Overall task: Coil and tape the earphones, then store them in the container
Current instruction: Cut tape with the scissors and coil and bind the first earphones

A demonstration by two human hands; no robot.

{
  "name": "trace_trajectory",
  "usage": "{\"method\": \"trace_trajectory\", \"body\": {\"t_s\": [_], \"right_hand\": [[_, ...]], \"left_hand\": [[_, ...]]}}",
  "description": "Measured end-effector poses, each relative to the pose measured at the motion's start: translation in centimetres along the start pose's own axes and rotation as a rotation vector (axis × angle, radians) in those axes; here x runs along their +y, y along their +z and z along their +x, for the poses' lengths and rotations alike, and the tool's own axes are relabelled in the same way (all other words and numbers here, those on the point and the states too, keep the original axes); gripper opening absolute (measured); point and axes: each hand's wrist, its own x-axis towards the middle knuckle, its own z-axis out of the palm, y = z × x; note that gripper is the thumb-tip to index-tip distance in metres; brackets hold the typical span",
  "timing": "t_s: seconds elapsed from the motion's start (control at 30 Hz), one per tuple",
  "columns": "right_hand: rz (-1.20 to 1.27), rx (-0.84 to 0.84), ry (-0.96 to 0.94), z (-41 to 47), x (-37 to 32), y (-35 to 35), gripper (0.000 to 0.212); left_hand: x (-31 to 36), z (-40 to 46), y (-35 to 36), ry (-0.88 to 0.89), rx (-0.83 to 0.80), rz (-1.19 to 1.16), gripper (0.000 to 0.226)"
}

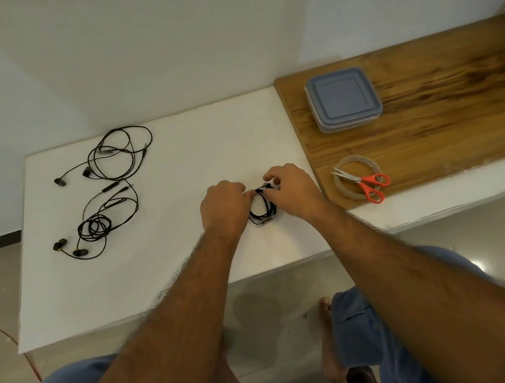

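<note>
the coiled earphones (pixel 262 210) are held at the middle of the white table (pixel 174 157), directly between the two hands, with the loop of black cable hanging toward the near edge of the table and its top gathered where the fingers meet. the left hand (pixel 222 207) is curled over the left side of the coil's top and appears to pinch the cable there; the right hand (pixel 290 190) is curled over the right side, its fingertips closed on the cable where something small and pale, perhaps tape or an earbud tip, is seen but cannot be told apart. the hands are thus brought close together, both clamped on the same bundle. relative to the coil, the lidded plastic container (pixel 344 99) is set to the right and farther back, on the wooden board (pixel 446 116), with its lid still on; the tape roll (pixel 340 183) and the red-handled scissors (pixel 366 184) lying across it are found just to the right of the coil, near the right hand. the right hand is judged the nearer one for any reach to tape or container, the left being better placed to keep the coil pinched. two more earphone sets, one loose (pixel 114 154) and one half-wound (pixel 98 222), are left well to the left of the coil, uncoiled.
</note>
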Motion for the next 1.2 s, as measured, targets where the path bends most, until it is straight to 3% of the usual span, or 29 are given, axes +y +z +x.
{"method": "trace_trajectory", "body": {"t_s": [0.3,0.57,0.8,0.97,1.2], "right_hand": [[-0.051,0.085,-0.013,-1.4,0.7,-4.3,0.023],[-0.11,0.191,0.162,-3.8,5.8,-12.5,0.021],[-0.101,0.046,0.27,-6.6,9.7,-13.5,0.011],[-0.119,0.061,0.216,-6.5,10.0,-12.5,0.021],[-0.233,0.038,0.167,-6.0,10.4,-12.6,0.033]], "left_hand": [[1.7,-0.4,-0.6,0.044,0.08,-0.041,0.035],[7.8,-2.4,-0.3,0.141,0.073,-0.195,0.028],[12.5,-3.1,2.5,0.041,-0.049,-0.441,0.033],[13.7,-2.2,3.9,-0.031,-0.096,-0.578,0.041],[14.8,-0.5,4.8,-0.042,-0.101,-0.619,0.034]]}}
